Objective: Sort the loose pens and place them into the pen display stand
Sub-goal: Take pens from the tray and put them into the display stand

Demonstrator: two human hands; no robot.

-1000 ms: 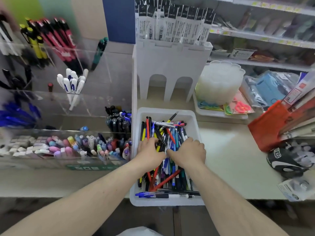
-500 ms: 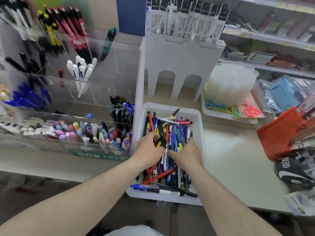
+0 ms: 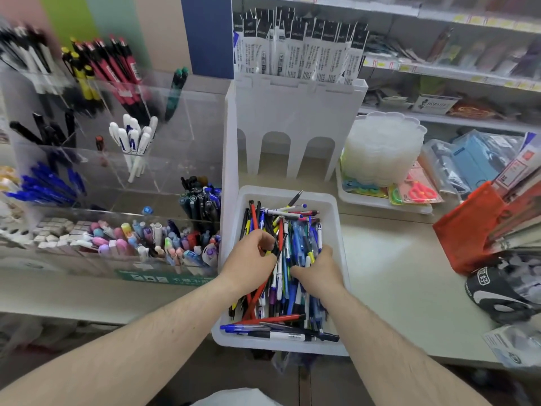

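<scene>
My left hand (image 3: 251,259) is down in the white bin (image 3: 336,230), fingers curled and pinching a dark pen near the middle of the loose pens (image 3: 287,259). My right hand (image 3: 319,273) lies on the heap towards the bin's right wall; its fingers are buried, so I cannot tell whether it holds anything. The bin sits at the counter's (image 3: 395,273) front edge, overhanging it a little, and is still heaped full. The pen display stand (image 3: 117,171), clear acrylic, stands just left of the bin along the counter's left side, its compartments partly stocked by colour.

I judge these pens light, stiff and slick, and tangled crosswise, so one lifted by its tip will likely drag others. I would take a pen mid-barrel and draw it out lengthways.

Against half a second ago, my left fingers have closed tighter on the pens, and my right hand has slid towards the right wall.
</scene>
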